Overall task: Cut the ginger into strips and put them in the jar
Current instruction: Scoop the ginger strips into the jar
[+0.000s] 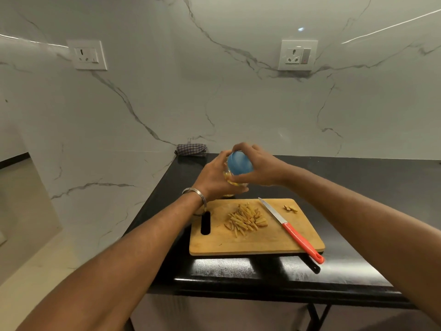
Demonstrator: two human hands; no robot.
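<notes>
Both hands [238, 173] hide most of the blue-lidded jar [239, 166].

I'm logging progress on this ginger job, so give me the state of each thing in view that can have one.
jar: held up off the counter, tilted, blue lid on.
blue lid: on the jar, gripped by the right hand.
left hand: grips the jar body.
ginger strips: cut, piled on the cutting board.
knife: lying flat on the board, unheld.
ginger scraps: set apart near the board's far right corner.
</notes>
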